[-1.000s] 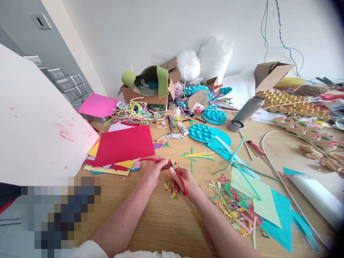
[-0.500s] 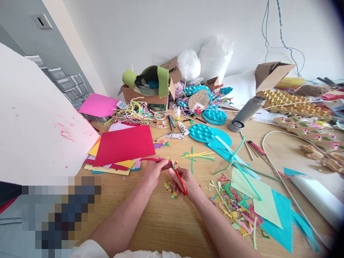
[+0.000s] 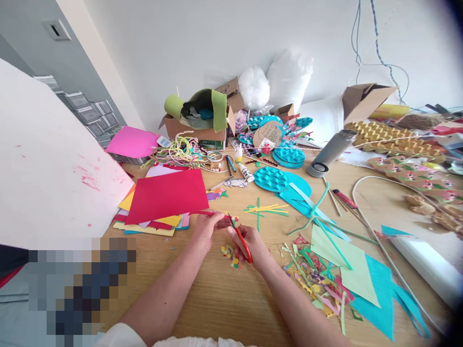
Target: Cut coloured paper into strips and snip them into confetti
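The left hand (image 3: 205, 231) has a narrow grip, thumb and fingers pinching a red paper strip (image 3: 200, 212) at the middle of the tabletop (image 3: 217, 301), its tail pointing left toward the red sheet (image 3: 168, 195). The right hand (image 3: 251, 243) has its grip around red-handled scissors (image 3: 247, 249), blades at the strip's right end (whether parted or meeting is too small to tell). Multi-coloured paper snippets (image 3: 227, 251) lie just left of the right hand; shredded paper scraps (image 3: 318, 282) lie farther right. Recommended practice, in my judgement: hold the strip taut close to the cut, square the blades across it, advance it evenly, keep left fingertips behind the blade line, and snip low over the snippets.
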Available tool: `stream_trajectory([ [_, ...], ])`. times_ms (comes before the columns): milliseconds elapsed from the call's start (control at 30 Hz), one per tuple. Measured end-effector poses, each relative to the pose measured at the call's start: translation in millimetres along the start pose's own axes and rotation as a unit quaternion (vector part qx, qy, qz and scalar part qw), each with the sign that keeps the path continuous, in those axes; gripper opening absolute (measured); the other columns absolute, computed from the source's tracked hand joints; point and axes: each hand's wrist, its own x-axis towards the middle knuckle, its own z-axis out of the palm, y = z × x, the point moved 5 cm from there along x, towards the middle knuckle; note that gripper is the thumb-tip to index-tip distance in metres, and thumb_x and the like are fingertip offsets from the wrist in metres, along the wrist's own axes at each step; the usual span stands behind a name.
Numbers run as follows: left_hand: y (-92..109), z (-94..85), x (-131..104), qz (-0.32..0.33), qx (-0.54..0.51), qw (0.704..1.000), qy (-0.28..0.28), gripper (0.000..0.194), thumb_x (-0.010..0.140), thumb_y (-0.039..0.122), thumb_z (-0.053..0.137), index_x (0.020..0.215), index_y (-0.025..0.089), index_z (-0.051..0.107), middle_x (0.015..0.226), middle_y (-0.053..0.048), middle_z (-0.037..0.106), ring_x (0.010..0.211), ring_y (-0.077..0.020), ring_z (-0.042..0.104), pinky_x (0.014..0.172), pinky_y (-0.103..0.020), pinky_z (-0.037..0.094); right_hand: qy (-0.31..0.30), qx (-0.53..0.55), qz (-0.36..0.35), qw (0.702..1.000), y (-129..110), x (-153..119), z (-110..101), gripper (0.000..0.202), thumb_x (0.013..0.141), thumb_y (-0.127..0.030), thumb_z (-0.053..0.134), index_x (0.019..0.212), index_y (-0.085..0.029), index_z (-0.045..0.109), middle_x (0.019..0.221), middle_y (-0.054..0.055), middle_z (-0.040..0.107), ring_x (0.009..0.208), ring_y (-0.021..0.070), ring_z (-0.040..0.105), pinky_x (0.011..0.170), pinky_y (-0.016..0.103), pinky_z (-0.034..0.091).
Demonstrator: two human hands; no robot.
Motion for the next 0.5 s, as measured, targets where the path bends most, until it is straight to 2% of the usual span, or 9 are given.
stream_trajectory([
  [333, 0.6, 0.4, -3.1, 0.0, -0.02, 1.0, 0.023, 0.015, 0.056, 0.022, 0.074, 0.062, 0.014, 0.063, 0.062, -0.006, 0.07, 0.059, -0.0199, 0.067, 0.066, -0.032, 0.052, 0.002, 0.03, 0.012, 0.999, 4.0, 2.6, -1.9, 0.048, 0.067, -0.064, 0.061, 0.067, -0.02, 0.041, 0.037, -0.006, 0.052, 0.025, 0.0089, 0.044, 0.024, 0.016, 0.03],
  [500, -7.6, 3.3, -10.7, -0.034, -0.085, 0.993, 0.071, 0.018, 0.057, 0.021, 0.075, 0.07, 0.013, 0.065, 0.073, -0.009, 0.072, 0.069, -0.02, 0.068, 0.072, -0.031, 0.051, 0.001, 0.048, -0.021, 0.999, 1.0, 3.0, -0.1, 0.052, 0.069, -0.069, 0.055, 0.066, -0.019, 0.042, 0.042, -0.004, 0.053, 0.028, 0.0086, 0.047, 0.027, 0.017, 0.033],
])
